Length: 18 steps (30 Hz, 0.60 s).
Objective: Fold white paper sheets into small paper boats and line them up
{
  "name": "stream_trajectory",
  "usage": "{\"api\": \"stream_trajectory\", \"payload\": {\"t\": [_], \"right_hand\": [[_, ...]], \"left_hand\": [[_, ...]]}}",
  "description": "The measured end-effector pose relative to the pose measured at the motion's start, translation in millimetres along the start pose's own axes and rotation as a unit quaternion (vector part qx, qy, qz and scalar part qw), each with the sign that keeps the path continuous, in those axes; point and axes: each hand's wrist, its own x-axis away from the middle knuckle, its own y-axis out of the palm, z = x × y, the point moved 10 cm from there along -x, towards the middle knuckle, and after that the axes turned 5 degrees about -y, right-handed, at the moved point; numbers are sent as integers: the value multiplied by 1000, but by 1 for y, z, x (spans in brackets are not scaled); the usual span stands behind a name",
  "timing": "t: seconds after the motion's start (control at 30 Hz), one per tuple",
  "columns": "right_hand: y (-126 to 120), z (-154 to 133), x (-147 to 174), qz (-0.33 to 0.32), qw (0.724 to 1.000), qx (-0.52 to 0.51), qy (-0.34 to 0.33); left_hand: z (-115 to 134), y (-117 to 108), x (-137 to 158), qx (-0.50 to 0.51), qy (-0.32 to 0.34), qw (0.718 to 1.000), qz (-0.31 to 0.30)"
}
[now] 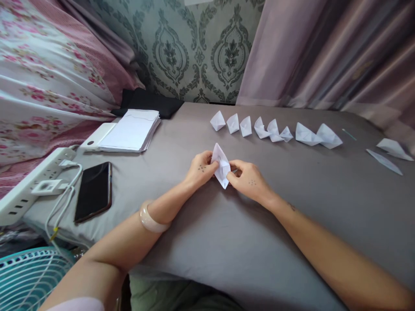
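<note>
Between my two hands is a white folded paper boat (pixel 221 167), held a little above the grey cloth, its pointed ends up and down. My left hand (pixel 201 167) grips its left side, the thumb pressing into the fold. On the other side my right hand (pixel 249 180) pinches the lower right edge between thumb and fingers. The fingertips behind the paper are hidden. Beyond my hands stands a row of several similar paper boats (pixel 245 126), some touching each other.
At left lie a stack of white paper (pixel 129 129), a phone (pixel 94 190) and a white power strip (pixel 35 181) with cables. A teal fan (pixel 29 276) stands at the lower left. Two paper pieces (pixel 385 161) and a thin stick (pixel 349 134) are at far right.
</note>
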Motion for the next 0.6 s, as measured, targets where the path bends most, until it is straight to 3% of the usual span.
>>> {"api": "stream_trajectory", "payload": {"t": [0.23, 0.6], "right_hand": [[-2, 13, -4, 17, 999, 10, 42], [-1, 5, -7, -11, 985, 163, 49]], "left_hand": [[17, 12, 11, -83, 63, 995, -12], [27, 9, 17, -266, 27, 963, 25]]}}
